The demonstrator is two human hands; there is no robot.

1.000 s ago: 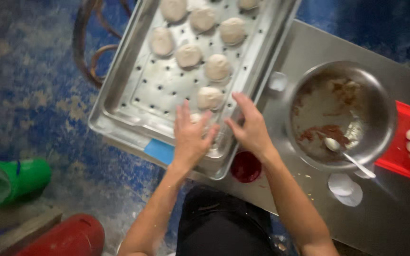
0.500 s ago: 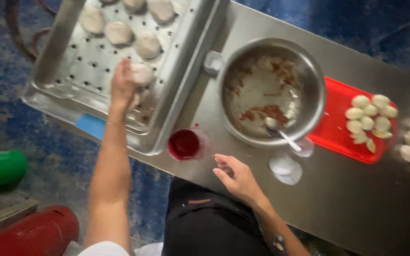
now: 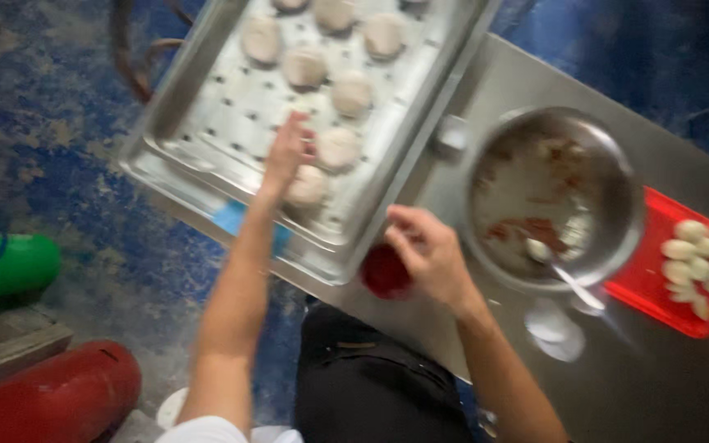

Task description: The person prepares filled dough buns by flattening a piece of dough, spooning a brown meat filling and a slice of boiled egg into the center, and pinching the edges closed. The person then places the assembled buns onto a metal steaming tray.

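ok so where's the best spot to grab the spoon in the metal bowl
Probably the handle: it sticks out over the near rim of the metal bowl, while the spoon's head lies in the reddish filling. Come from the near right with the right hand, which is closest, pinching the handle's free end.

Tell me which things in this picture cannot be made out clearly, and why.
Head view only:
- Left hand: motion blur; whether its grip holds a dough round cannot be told.
- Right hand: partly covers the small red dish; contents unclear.
- Perforated metal tray: top rows cut off by the frame edge.
- Metal bowl: reddish residue blurred.
- Red tray: cut off at the right edge.
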